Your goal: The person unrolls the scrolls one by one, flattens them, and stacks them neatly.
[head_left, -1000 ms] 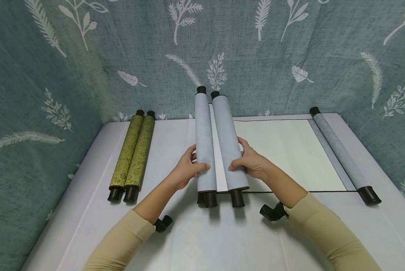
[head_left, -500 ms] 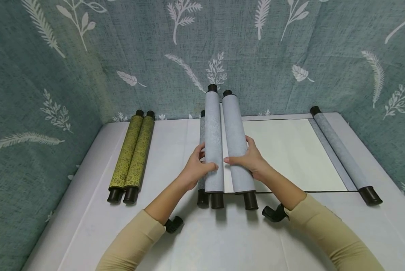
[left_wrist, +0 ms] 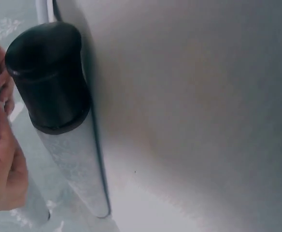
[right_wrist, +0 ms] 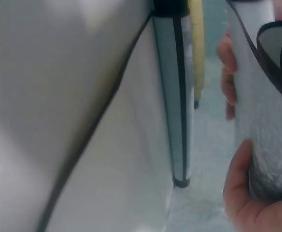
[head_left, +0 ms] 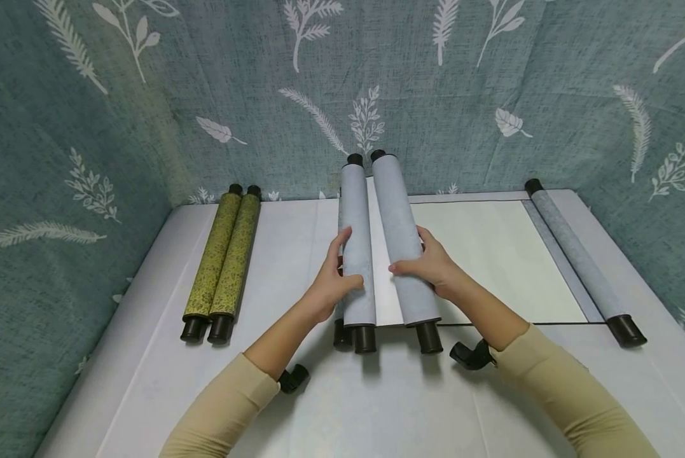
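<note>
Both hands hold a partly rolled hanging scroll (head_left: 392, 238) up over the table, its two pale blue-grey rolls almost parallel with a white strip between. My left hand (head_left: 327, 289) grips the left roll (head_left: 358, 242), thumb on its front. Around the right roll curls my right hand (head_left: 434, 267), its thumb across the front. Black knobs cap the roll ends. Partly hidden behind the left roll, another blue-grey roller (left_wrist: 71, 159) with a black knob (left_wrist: 49, 82) lies on the table. Pale paper (head_left: 491, 254) stretches right from there to a far roller (head_left: 577, 254).
Two yellow-green rolled scrolls (head_left: 236, 254) with black ends lie side by side on the white table (head_left: 147, 356) at left. Leaf-patterned green cloth (head_left: 239, 57) stands behind and at both sides. Black camera mounts (head_left: 472, 355) show at both wrists.
Both hands first carried the scroll rightward. Since then the left roll has shifted slightly back left and the gap between the rolls has widened. The left hand's fingers have shifted on its roll.
</note>
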Available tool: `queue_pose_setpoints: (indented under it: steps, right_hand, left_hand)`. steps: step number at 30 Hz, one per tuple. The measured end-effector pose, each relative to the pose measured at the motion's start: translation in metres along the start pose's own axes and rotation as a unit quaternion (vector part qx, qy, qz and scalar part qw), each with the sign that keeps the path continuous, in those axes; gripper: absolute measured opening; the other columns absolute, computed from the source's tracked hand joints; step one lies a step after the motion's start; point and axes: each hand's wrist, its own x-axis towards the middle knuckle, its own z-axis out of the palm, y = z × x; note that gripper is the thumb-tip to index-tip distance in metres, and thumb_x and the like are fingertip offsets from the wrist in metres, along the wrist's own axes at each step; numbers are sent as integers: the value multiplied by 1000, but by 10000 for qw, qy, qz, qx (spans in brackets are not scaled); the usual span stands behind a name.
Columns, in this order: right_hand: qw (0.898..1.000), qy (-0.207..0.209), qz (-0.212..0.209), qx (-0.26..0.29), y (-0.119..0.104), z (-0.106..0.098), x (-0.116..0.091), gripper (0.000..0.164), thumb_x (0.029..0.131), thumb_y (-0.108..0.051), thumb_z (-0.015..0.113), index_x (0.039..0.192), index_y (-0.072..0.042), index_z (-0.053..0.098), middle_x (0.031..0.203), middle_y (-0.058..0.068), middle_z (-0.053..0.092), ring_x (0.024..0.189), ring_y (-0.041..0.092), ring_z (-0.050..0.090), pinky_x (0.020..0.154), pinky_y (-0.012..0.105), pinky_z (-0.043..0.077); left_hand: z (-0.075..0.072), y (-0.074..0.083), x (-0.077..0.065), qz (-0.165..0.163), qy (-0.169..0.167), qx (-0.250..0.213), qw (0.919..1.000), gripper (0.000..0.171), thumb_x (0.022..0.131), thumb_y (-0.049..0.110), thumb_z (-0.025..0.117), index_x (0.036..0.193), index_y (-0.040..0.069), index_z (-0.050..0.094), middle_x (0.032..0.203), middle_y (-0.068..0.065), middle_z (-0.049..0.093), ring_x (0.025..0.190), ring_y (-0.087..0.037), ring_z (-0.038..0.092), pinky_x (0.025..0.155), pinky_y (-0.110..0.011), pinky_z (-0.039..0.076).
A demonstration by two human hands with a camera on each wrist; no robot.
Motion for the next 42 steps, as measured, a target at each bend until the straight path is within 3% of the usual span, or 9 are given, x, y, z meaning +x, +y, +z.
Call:
queue_pose_setpoints:
  steps: [5, 9, 12, 16, 21, 27, 33, 38, 42]
  right_hand:
    - [9999, -133, 24, 86, -1, -3, 0, 99, 73, -1, 64, 152, -10, 5, 139, 27, 35, 117, 39, 44, 93, 47, 38]
    - [9998, -67, -15, 182, 1, 2, 0, 101, 71, 1, 60, 152, -14, 1, 140, 26, 32, 116, 39, 42, 91, 46, 37]
    - [9999, 113, -61, -2, 4, 6, 0, 102, 75, -6, 68, 152, -17, 2, 139, 23, 34, 114, 37, 45, 88, 43, 40]
    - [9991, 233, -300, -168, 9, 7, 2, 111, 75, -12, 78, 152, -23, -1, 136, 23, 35, 112, 36, 48, 84, 42, 44]
    - [9962, 0, -844, -205, 12, 3, 3, 110, 76, -6, 74, 152, -30, -2, 138, 24, 32, 111, 38, 46, 80, 43, 45]
    - [9934, -201, -1084, -305, 12, -2, 3, 98, 77, -1, 66, 153, -26, 9, 151, 18, 20, 118, 39, 38, 86, 47, 37]
    - [9929, -496, -1021, -352, 12, -7, 3, 86, 79, 3, 57, 152, -20, 19, 154, 18, 14, 121, 39, 33, 90, 49, 33]
    - [9955, -492, -790, -192, 13, -10, 4, 77, 78, 3, 48, 149, -20, 30, 154, 15, 17, 119, 34, 32, 85, 42, 32]
    - [9965, -274, -772, -142, 14, -9, 6, 70, 82, -1, 59, 146, -18, 37, 151, 14, 27, 118, 32, 37, 84, 39, 36]
  left_hand:
    - [5, -3, 2, 20, 263, -175, 9995, 87, 65, -9, 47, 143, 28, 34, 144, -11, 26, 114, -29, 36, 82, -39, 35]
    - [10, -6, 4, 193, 604, -13, 9980, 71, 76, 0, 66, 138, 24, 38, 140, -9, 34, 114, -28, 38, 87, -41, 37]
    - [12, -8, 4, 319, 755, 215, 9964, 78, 75, 5, 77, 139, 24, 36, 143, -7, 31, 118, -28, 38, 93, -43, 36]
    - [13, -9, 4, 415, 735, 303, 9960, 84, 76, 1, 72, 144, 26, 28, 146, -9, 26, 122, -30, 36, 95, -46, 35]
    - [11, -9, 4, 548, 675, 426, 9953, 82, 78, -4, 65, 145, 23, 25, 149, -10, 23, 125, -31, 33, 95, -48, 35]
    - [9, -9, 6, 612, 663, 460, 9949, 78, 78, -7, 59, 145, 21, 29, 148, -8, 26, 121, -29, 35, 93, -44, 35]
    - [4, -8, 7, 541, 869, 552, 9932, 76, 75, -6, 52, 143, 24, 35, 143, -7, 36, 115, -27, 40, 88, -41, 36]
    - [1, -7, 5, 439, 798, 814, 9925, 70, 77, -1, 49, 142, 22, 41, 147, -12, 30, 125, -30, 34, 95, -47, 34]
    - [0, -5, 5, 403, 811, 1010, 9908, 62, 78, 2, 52, 137, 20, 49, 139, -16, 32, 118, -31, 36, 91, -45, 36]
